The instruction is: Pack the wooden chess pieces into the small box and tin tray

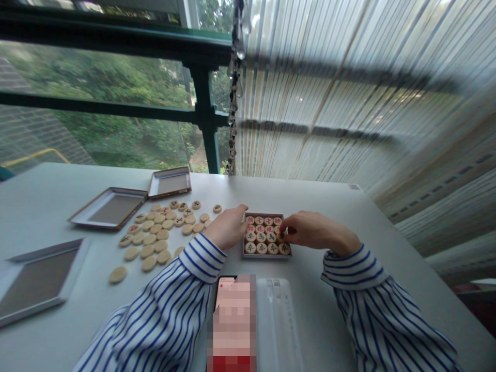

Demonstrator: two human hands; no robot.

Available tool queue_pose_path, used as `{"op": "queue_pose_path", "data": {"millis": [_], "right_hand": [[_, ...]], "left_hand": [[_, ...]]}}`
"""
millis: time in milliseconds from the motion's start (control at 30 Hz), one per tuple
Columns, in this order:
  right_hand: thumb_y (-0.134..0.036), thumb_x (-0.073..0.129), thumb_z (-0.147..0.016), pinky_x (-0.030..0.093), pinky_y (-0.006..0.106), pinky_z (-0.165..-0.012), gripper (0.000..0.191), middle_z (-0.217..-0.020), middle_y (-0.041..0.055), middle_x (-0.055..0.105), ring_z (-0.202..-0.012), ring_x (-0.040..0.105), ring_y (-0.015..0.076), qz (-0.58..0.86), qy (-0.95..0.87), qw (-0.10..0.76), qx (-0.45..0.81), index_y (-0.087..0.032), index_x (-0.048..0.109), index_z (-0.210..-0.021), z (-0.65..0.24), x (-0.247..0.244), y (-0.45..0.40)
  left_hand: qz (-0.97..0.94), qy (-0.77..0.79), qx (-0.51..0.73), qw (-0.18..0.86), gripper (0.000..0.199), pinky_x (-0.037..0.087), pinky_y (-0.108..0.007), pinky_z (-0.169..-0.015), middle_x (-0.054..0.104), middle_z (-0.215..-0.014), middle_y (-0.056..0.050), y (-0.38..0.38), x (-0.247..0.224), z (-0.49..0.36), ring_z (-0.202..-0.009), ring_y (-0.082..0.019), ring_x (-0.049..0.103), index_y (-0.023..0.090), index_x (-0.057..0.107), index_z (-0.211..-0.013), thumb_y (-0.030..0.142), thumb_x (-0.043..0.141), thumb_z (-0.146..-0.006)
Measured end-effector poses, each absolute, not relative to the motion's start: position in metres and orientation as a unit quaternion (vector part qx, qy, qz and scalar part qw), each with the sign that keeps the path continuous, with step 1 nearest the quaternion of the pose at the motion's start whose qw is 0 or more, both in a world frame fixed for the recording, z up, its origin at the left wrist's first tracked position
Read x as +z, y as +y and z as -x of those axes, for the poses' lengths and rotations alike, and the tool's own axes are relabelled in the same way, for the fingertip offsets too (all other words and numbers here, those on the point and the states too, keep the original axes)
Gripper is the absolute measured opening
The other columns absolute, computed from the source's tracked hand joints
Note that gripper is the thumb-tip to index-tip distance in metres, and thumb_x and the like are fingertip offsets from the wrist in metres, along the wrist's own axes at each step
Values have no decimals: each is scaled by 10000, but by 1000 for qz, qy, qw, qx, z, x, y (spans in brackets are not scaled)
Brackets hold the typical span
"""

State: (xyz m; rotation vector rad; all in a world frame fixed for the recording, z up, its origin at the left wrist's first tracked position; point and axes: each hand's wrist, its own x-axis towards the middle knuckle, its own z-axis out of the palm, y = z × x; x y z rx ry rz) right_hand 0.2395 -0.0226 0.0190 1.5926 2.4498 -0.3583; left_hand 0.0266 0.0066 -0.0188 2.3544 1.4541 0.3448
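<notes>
A small shallow box (267,256) holds round wooden xiangqi pieces (261,248) in neat rows, red characters at the back and black ones in front. My left hand (227,227) is at the box's left side, its thumb and forefinger around the back left corner. My right hand (315,230) reaches over the right side with bent fingers, its fingertips at a piece near the right end of the third row. The fingers partly cover that piece. Many loose xiangqi pieces (149,238) lie scattered left of my left hand, some face down.
Two shallow trays (116,226) (170,193) stand at the back left of the white table (321,315). Another tray (42,305) is at the left edge. A phone (234,320) and a clear plastic case (279,325) lie in front. A string curtain (329,103) hangs behind.
</notes>
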Motion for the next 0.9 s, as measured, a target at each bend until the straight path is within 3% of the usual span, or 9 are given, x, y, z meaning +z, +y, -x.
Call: {"op": "queue_pose_path", "data": {"millis": [633, 900], "right_hand": [[-344, 516, -732, 365, 242, -579, 263, -812, 23, 663, -693, 581, 158, -534, 827, 112, -135, -311, 661, -949, -240, 18, -21], [-361, 517, -742, 337, 241, -535, 277, -790, 42, 654, -652, 570, 156, -545, 822, 116, -115, -280, 652, -969, -239, 23, -24]], "left_hand": [[-833, 513, 116, 172, 407, 441, -312, -750, 648, -974, -117, 7, -17, -26, -905, -221, 595, 133, 455, -1187, 271, 434, -805], [-833, 510, 120, 179, 408, 443, -311, -755, 647, -971, -112, 7, -18, -24, -913, -218, 593, 139, 452, -1192, 278, 434, -809]]}}
